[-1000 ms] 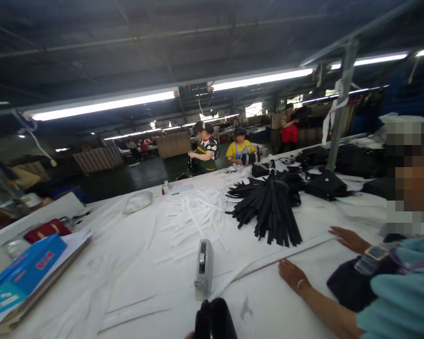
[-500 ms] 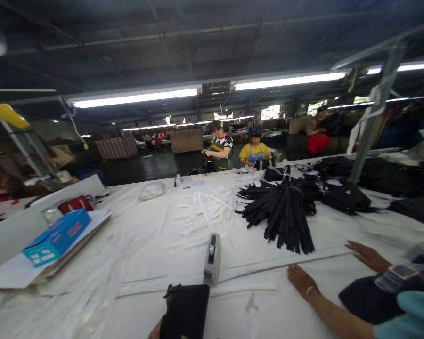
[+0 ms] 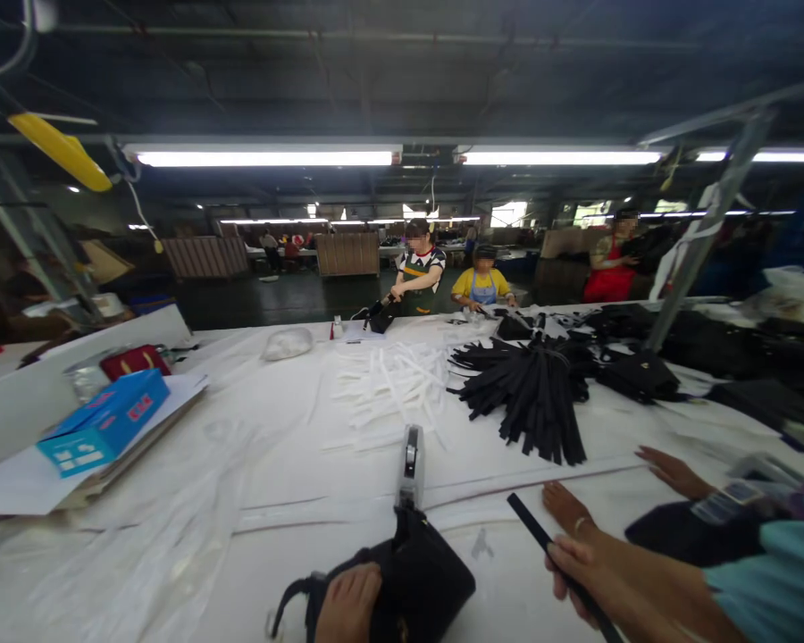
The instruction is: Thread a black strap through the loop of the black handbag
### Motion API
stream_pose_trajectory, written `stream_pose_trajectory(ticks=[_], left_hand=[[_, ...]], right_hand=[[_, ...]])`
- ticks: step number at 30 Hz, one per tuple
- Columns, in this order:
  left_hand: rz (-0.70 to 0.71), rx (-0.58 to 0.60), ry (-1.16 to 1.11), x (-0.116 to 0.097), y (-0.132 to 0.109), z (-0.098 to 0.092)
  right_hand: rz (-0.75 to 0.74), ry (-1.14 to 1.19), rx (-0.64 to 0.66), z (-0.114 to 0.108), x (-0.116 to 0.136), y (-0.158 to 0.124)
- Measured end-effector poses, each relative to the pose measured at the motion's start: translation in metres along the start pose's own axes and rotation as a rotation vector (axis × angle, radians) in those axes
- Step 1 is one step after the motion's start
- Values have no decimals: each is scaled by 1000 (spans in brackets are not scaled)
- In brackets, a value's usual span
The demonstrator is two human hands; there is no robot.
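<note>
A black bag (image 3: 429, 572) with a short strap at its left lies tilted at the bottom middle. My left hand (image 3: 349, 600) is wrapped over its left part, fingers closed on it. To the right, my right hand (image 3: 576, 572) grips a flat black strap (image 3: 529, 520) that points up and left, apart from the bag. Directly behind the bag stands a grey device (image 3: 411, 464), shaped like a tape dispenser. White strips (image 3: 389, 384) and a fanned bundle of black straps (image 3: 536, 393) lie farther back on the white table (image 3: 274, 464).
Close on my right, a co-worker's hands (image 3: 676, 473) rest flat on the table, one partly behind my right hand. A blue box (image 3: 107, 420) sits on stacked boards at left. A metal post (image 3: 703, 241) rises at right; other people work across the table.
The black bag has turned and tipped to the right, and my left hand now shows over it. My right hand has come into view with a black strap. The co-worker's hands stay put.
</note>
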State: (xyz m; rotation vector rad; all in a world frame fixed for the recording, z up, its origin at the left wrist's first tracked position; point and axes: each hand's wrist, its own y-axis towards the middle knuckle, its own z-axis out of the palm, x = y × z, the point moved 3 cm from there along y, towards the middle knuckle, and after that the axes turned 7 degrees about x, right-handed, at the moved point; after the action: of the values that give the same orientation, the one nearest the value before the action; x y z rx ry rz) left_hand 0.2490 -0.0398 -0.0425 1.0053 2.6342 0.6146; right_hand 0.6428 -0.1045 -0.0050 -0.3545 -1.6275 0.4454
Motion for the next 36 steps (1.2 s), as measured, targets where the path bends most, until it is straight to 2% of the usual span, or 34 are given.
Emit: stream_pose_trajectory(ticks=[2, 6, 8, 10, 14, 16, 18, 21, 24, 29, 34, 36], left_hand=[[80, -16, 43, -8, 5, -5], [21, 20, 81, -28, 8, 5], [23, 94, 36, -43, 10, 12], [15, 222, -42, -58, 14, 12], [-9, 570, -241, -73, 25, -15], [-15, 674, -312, -72, 32, -33], [-36, 715, -376, -66, 37, -47], [-68, 706, -521, -57, 40, -59], [-87, 668, -632, -49, 38, -62], [-113, 481, -591, -32, 36, -55], [-344, 267, -540, 10, 16, -61], [-502, 260, -528, 26, -2, -68]], right_hand=[[10, -29, -72, 7, -7, -1], [34, -4, -116, 30, -28, -4], [37, 23, -135, 37, -35, -8], [43, 40, -159, 39, -37, -16], [4, 60, -227, 42, -30, -44], [-12, 95, -242, 45, -29, -57], [-1, 139, -252, 49, -30, -66], [38, 182, -266, 57, -39, -76], [54, 203, -270, 66, -49, -79], [70, 221, -239, 74, -59, -73], [52, 168, -224, 65, -52, -71], [41, 128, -206, 58, -43, -67]])
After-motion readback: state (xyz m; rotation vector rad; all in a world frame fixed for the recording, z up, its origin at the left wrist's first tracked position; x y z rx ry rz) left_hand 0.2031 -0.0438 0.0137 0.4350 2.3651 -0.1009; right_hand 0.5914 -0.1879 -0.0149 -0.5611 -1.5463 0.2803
